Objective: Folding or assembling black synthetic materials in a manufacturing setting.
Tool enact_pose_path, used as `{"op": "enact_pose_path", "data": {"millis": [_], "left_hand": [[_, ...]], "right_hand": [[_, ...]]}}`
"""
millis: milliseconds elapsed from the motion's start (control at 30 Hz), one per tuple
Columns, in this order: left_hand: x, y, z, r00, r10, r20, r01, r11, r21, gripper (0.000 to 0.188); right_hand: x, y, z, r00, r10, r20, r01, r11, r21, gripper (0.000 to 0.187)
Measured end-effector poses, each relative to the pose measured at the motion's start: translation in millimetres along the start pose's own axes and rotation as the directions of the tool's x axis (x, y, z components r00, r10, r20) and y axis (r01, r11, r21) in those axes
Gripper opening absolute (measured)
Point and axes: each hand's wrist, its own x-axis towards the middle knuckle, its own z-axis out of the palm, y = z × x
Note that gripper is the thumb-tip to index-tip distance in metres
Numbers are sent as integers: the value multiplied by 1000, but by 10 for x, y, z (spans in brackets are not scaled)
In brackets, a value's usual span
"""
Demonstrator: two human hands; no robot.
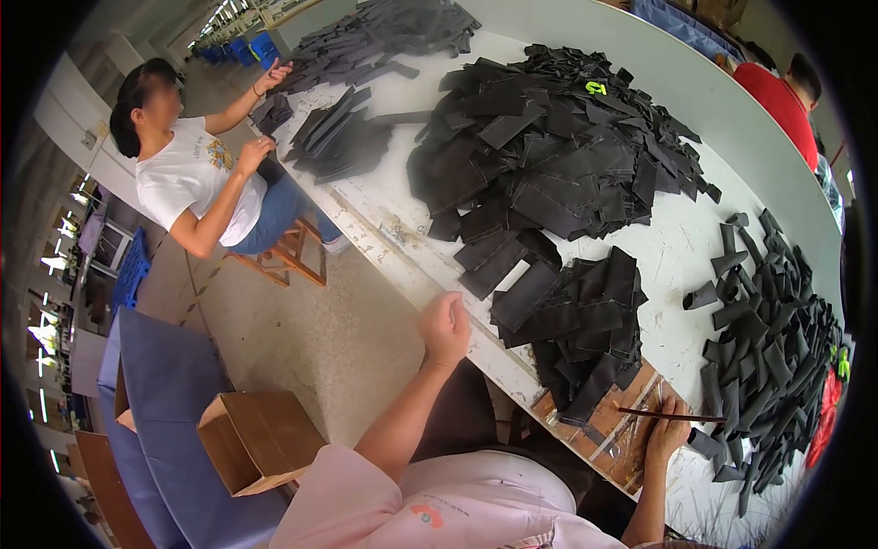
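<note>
My left hand (445, 329) is raised over the table's near edge with its fingers curled into a fist; nothing sticks out of it. Close to it lie flat black fabric pieces (576, 316), heaped toward me. My right hand (669, 432) grips a thin dark rod (645, 414), which runs crosswise over a wooden board (631, 403). Clear tape crosses the board, which lies at the table's front edge. Just right of that hand is a rolled black fabric tube (704, 443), at the border of a pile of similar tubes (768, 348).
A large mound of black pieces (567, 156) fills the table's middle, with a yellow-green strip (595, 88) on top. A co-worker (206, 174) sits at the far left beside more black strips (366, 46). An open cardboard box (261, 439) stands left of me. A raised white rim (732, 110) borders the table.
</note>
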Motion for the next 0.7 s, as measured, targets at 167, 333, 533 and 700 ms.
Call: {"op": "enact_pose_path", "data": {"millis": [167, 333, 533, 700], "left_hand": [[10, -4, 8, 1000, 1, 5, -1, 1000, 1, 5], [9, -17, 23, 1000, -8, -15, 8, 1000, -20, 6], [18, -34, 19, 1000, -12, -11, 12, 1000, -12, 6], [32, 4, 26, 1000, -5, -13, 5, 1000, 4, 7]], "right_hand": [[7, -14, -21, 1000, 15, 14, -16, 1000, 17, 22], [40, -86, -57, 998, 49, 48, -49, 999, 2, 22], [24, -35, 12, 1000, 6, -17, -5, 1000, 12, 24], [33, -23, -1, 999, 38, 20, -39, 999, 4, 24]]}}
